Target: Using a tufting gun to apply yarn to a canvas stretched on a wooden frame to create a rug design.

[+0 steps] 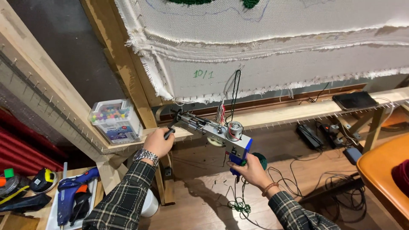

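Both hands closed on tufting gun (217,133): left hand (158,142) on its front handle, right hand (251,169) hiding the blue rear grip; needle tip indistinct.

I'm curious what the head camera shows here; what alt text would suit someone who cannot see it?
A person in plaid sleeves holds a blue and silver tufting gun, left hand on its front handle, right hand on its blue grip, below white backing cloth stretched on a wooden frame. A clear box of coloured markers sits on the frame's ledge.

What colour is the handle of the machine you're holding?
Blue. The handle of the tufting gun shows best in the head view, in the right hand.
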